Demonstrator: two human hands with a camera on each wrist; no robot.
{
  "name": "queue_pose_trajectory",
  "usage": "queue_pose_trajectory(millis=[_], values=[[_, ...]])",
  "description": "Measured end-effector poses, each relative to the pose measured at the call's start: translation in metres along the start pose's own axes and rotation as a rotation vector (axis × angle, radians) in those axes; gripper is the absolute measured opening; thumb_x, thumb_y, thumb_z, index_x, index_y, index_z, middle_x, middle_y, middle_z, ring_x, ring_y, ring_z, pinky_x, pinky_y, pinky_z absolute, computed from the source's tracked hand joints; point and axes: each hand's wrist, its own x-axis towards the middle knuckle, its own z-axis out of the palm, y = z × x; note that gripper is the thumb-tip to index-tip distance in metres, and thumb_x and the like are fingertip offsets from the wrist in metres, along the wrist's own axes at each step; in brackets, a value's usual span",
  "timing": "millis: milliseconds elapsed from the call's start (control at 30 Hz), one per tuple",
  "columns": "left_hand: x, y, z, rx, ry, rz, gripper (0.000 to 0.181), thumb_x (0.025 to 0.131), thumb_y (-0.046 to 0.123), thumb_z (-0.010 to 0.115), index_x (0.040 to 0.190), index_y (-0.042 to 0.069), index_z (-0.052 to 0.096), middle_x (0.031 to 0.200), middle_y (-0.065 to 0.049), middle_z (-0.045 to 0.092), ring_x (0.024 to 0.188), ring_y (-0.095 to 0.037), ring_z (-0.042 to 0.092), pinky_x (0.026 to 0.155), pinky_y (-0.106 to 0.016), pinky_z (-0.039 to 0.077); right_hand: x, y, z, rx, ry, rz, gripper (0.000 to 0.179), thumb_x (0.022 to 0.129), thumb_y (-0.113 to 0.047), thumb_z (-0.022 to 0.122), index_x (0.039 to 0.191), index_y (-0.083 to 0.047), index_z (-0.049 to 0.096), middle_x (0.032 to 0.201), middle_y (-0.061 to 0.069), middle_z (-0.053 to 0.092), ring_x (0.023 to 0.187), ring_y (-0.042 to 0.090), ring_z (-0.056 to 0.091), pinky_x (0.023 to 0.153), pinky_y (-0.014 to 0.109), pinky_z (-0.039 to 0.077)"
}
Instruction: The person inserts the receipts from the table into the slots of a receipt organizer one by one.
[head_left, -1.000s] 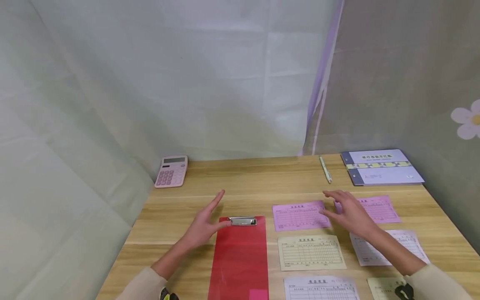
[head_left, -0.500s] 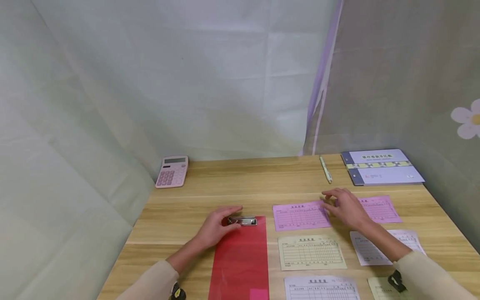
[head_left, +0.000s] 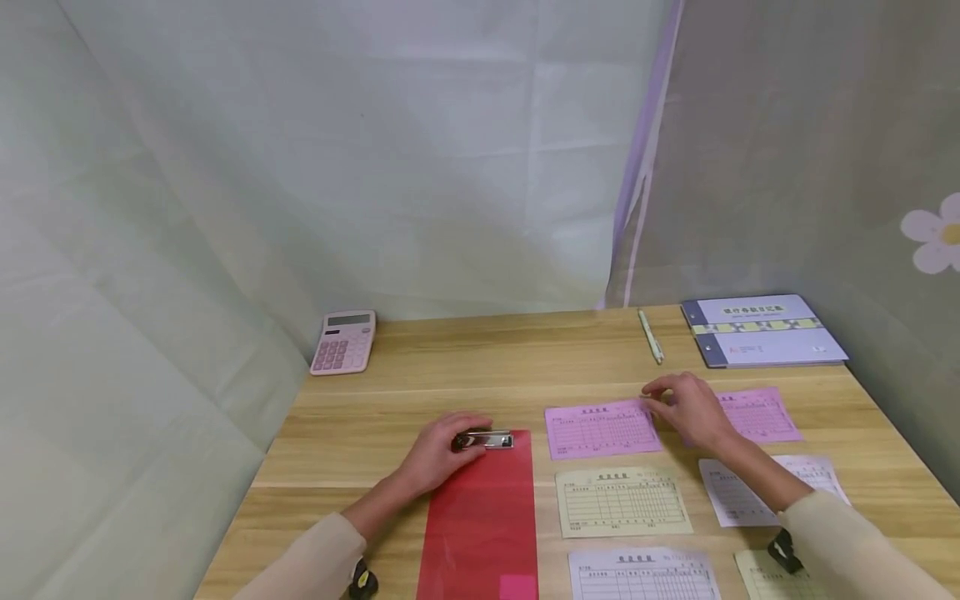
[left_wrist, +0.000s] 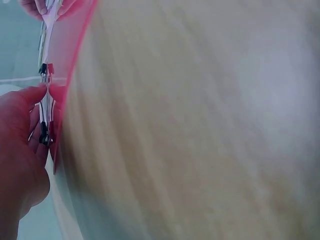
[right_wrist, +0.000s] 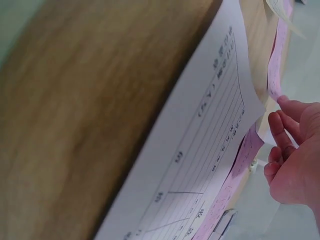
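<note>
Pink slip (head_left: 596, 432) headed in Chinese lies beside the red clipboard (head_left: 480, 517)

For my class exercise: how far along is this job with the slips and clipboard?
Looks done: paper slips lie spread out beside the red clipboard. In hand: the left hand holds the clip; the right hand has its fingertips at a corner of the left pink slip, firm grip unclear. Probably left: clipping the slips, since none shows on the clipboard.
</note>
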Motion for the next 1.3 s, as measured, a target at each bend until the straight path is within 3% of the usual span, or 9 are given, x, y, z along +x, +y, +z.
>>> queue_pose_trajectory(millis=[300,633,967,1300], values=[[0.0006,-0.0034,0.0018,0.062,-0.002,0.074,0.04,0.092,0.017,0.086,0.131,0.016,0.075,0.131,0.001,0.072,0.123,-0.021,0.064,0.104,-0.045,0.053,0.0026,0.003,0.0057,-0.025,-0.01,-0.005,0.013,0.093,-0.013,0.083,0.103,-0.004,0.082,0.092,0.003,0.075,0.093,0.029,0.064,0.081,0.047,0.051],[0.0033,-0.0012,0.0028,0.105,-0.007,0.107,0.037,0.092,0.014,0.085,0.127,0.015,0.076,0.129,0.001,0.072,0.12,-0.021,0.065,0.102,-0.044,0.054,0.0034,-0.0001,0.0052,-0.019,-0.015,-0.001,0.005,0.093,-0.007,0.081,0.098,-0.009,0.081,0.093,0.003,0.075,0.09,0.026,0.062,0.079,0.045,0.049],[0.004,-0.0018,0.0026,0.141,0.001,0.126,0.037,0.092,0.014,0.085,0.127,0.015,0.075,0.125,0.0,0.072,0.116,-0.021,0.066,0.098,-0.045,0.055,0.0048,-0.0018,0.004,0.034,-0.013,-0.01,0.005,0.093,-0.006,0.08,0.098,-0.006,0.078,0.083,-0.001,0.071,0.069,0.015,0.054,0.06,0.029,0.044],[0.0044,-0.0007,0.0017,0.146,-0.032,0.096,0.036,0.094,0.017,0.083,0.129,0.016,0.075,0.126,0.0,0.072,0.117,-0.021,0.066,0.099,-0.046,0.054,0.0043,-0.0061,0.0067,0.062,-0.029,0.02,0.006,0.096,-0.006,0.078,0.101,-0.003,0.078,0.091,0.006,0.075,0.08,0.019,0.067,0.072,0.034,0.054]])
